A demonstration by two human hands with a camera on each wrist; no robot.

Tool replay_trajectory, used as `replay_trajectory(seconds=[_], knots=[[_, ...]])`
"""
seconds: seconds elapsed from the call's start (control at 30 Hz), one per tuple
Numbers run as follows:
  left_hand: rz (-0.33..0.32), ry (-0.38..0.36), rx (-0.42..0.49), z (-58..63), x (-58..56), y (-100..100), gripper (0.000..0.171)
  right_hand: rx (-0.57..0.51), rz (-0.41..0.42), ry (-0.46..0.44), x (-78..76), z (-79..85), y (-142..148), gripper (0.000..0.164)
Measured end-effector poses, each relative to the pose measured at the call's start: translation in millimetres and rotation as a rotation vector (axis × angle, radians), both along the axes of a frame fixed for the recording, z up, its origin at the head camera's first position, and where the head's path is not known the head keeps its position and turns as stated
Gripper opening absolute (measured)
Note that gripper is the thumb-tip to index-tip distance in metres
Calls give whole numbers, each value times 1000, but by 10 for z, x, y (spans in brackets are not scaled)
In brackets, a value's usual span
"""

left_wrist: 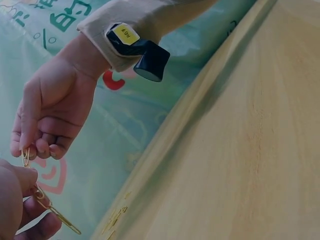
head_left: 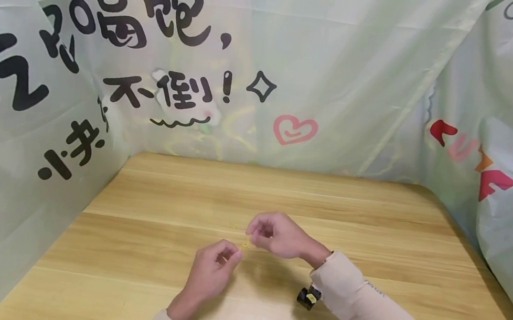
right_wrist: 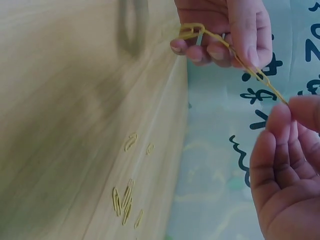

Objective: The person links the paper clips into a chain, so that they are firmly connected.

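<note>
A short chain of linked yellow paper clips [right_wrist: 231, 47] stretches between the two hands, above the wooden table. The left hand [head_left: 211, 268] pinches it between thumb and fingers, and some linked clips [left_wrist: 57, 215] hang past the fingers of that hand in the left wrist view. Slightly farther from the body, the right hand [head_left: 283, 235] pinches the clip at the other end with thumb and forefinger. That end is partly covered by the fingertips of the right hand [right_wrist: 290, 165] in the right wrist view.
Several loose yellow paper clips [right_wrist: 127, 197] lie on the wooden table [head_left: 132, 251], beyond the hands. Printed cloth [head_left: 355, 87] hangs around the back and sides of the table. A small black camera [head_left: 308, 297] is strapped at the right cuff.
</note>
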State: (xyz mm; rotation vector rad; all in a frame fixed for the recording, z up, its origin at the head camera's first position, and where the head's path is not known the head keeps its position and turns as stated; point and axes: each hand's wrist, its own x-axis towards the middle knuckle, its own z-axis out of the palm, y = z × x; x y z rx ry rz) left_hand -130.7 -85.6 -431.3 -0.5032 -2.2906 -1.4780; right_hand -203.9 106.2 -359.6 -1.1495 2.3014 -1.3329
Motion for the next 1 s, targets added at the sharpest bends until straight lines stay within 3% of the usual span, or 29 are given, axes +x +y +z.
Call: replay_trajectory(seconds=[0.17,0.43,0.7,1.0], knots=[[-12,-26,-17,0,4,0,6,-32,-2,32,36,6,-46,8],[9,-23,6,-2,-2,-6,12,5,16,66,75,66,-95,9],[-25,77,17,-24,-11,1,11,13,37,57,81,48,-139,12],[-22,102,0,-32,-16,16,8,43,34,36,108,52,-140,9]])
